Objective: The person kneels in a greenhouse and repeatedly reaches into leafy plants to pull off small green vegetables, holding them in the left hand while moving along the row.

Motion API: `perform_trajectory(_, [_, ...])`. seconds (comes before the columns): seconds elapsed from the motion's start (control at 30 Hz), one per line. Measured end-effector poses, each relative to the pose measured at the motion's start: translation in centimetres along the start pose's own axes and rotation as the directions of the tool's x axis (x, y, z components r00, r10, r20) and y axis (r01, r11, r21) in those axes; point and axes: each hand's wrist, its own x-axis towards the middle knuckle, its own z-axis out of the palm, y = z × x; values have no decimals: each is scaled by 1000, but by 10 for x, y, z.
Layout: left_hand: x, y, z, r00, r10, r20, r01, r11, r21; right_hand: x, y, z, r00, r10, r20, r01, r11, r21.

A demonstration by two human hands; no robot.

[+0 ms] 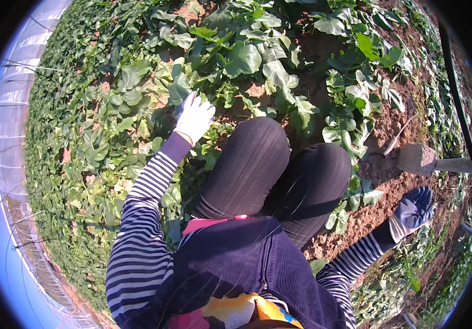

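My left hand (195, 117), in a white glove, reaches down among broad green leaves (179, 89) of the leafy crop. Its back faces me, and the leaves and its own fingers hide whether it grips a stem. Off to the right, my right hand (413, 209) is held out over bare soil. Its glove has a dark blue palm turned upward, the fingers loosely bent and nothing visible in it. Above that hand lies a hoe-like tool with a soil-caked blade (417, 159) and a pale handle (454, 165).
Dense low plants (92, 123) spread across the left. Reddish clumpy soil (378, 205) shows to the right of my knees (256, 160). A pale curved stick or root (400, 135) lies near the blade. Plastic-covered tunnels (10, 123) stand along the far left. A dark pole-like strip (456, 86) crosses the right edge.
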Motion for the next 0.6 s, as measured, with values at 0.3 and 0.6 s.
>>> perform_trajectory(0.3, [-13, -9, 7, 995, -61, -84, 47, 985, -166, -58, 190, 191, 913, 402, 74, -311, 800, -513])
perform_trajectory(0.6, [110, -30, 35, 971, 29, 238, 41, 958, -284, -58, 219, 193, 812, 584, -16, -506, 688, -520])
